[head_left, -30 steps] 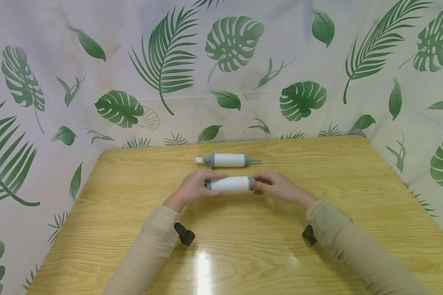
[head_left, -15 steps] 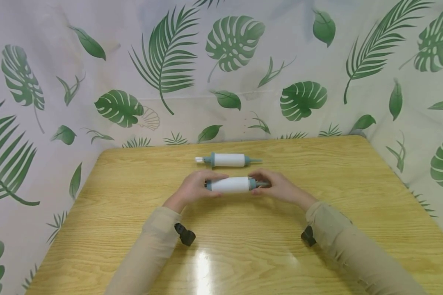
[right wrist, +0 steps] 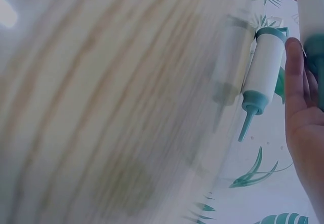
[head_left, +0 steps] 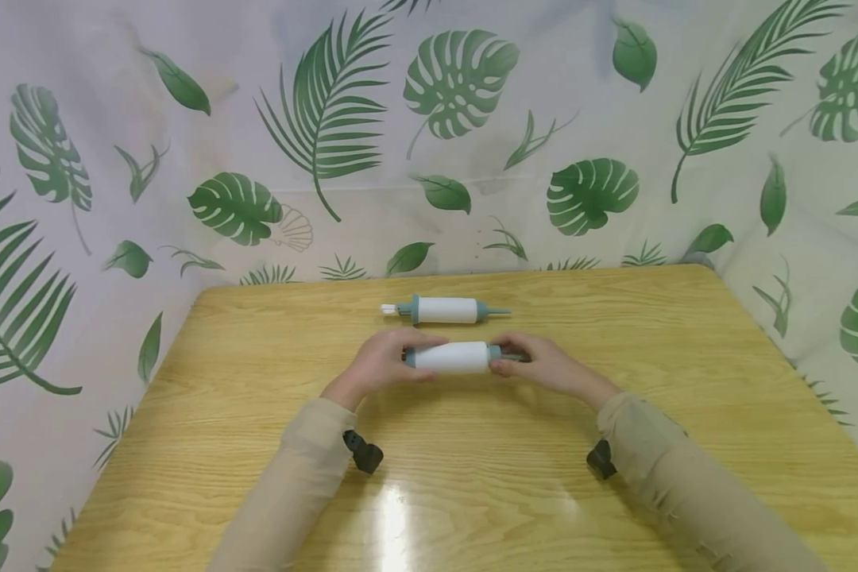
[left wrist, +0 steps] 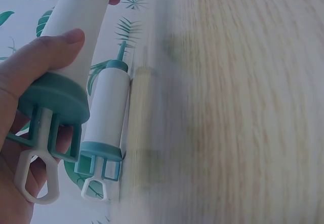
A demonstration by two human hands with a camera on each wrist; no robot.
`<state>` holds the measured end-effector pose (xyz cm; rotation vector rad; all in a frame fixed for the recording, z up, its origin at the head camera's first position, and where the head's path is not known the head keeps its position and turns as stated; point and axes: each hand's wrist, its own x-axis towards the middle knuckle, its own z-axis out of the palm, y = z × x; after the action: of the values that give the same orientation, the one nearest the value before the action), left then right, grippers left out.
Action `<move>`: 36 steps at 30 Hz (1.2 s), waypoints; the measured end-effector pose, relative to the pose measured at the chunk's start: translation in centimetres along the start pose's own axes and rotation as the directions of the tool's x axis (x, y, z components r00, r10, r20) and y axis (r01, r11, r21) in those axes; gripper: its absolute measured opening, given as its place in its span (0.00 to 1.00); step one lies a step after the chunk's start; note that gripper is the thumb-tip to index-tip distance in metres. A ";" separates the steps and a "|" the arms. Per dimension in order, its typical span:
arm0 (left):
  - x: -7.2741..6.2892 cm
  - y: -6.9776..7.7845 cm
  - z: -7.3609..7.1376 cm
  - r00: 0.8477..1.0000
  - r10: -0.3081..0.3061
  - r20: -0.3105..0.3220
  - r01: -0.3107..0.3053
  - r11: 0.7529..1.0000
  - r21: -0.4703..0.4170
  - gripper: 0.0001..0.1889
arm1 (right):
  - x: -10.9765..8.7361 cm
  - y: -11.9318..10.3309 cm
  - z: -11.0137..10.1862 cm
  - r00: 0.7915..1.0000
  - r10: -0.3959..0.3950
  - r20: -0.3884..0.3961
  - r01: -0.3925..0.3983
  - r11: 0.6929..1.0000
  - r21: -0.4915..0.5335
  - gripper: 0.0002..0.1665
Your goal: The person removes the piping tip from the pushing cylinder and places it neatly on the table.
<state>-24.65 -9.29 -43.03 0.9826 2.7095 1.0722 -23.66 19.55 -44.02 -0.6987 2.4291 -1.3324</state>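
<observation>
Above the table, a large white syringe (head_left: pixel 454 357) with teal ends lies level between both hands. My left hand (head_left: pixel 379 364) grips its rear end, the thumb across the white barrel. In the left wrist view the white plunger ring (left wrist: pixel 38 177) and teal finger grips (left wrist: pixel 68 148) show behind it. At the other end my right hand (head_left: pixel 546 365) holds the teal front collar (head_left: pixel 495 352) between thumb and fingers, its nozzle running towards the palm. A second, similar syringe (head_left: pixel 446 310) lies behind on the table, nozzle to the right, touched by neither hand.
A wooden table (head_left: pixel 472 469) spreads beneath the hands. A white sheet with green leaf prints (head_left: pixel 372 199) hangs along its back and sides. Each wrist carries a small black camera, seen near the left sleeve (head_left: pixel 362 453) and the right sleeve (head_left: pixel 600 459).
My right fingers loosened around the collar, exposing the nozzle, then closed on it again. My left hand kept its grip. The second syringe has not moved; the head view shifted slightly.
</observation>
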 end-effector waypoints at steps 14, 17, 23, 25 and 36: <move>-0.1 -0.4 0.5 1.000 0.007 -0.028 -0.007 1.000 -0.020 0.27 | 0.0 -0.1 0.4 0.989 -0.114 -0.093 0.114 0.993 -0.010 0.24; -0.2 -0.2 0.5 1.000 -0.004 -0.029 0.003 0.999 -0.033 0.28 | 0.1 -0.2 0.5 0.985 -0.135 -0.110 0.136 0.991 0.001 0.24; -0.3 -0.3 0.4 1.000 -0.006 -0.031 0.005 0.999 -0.033 0.27 | 0.1 -0.2 0.5 0.982 -0.128 -0.138 0.134 0.990 0.034 0.24; -0.3 -0.4 0.4 1.000 -0.006 -0.030 0.005 1.000 -0.029 0.27 | 0.0 -0.1 0.5 0.981 -0.126 -0.146 0.131 0.991 0.029 0.24; -0.2 -0.8 0.4 0.999 -0.045 0.011 0.045 0.998 0.036 0.27 | -0.3 0.4 0.1 0.984 -0.114 -0.136 0.117 0.993 0.011 0.26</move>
<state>-24.77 -9.62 -43.89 0.9255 2.7366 1.0104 -23.48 19.84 -44.40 -0.7788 2.5112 -1.4902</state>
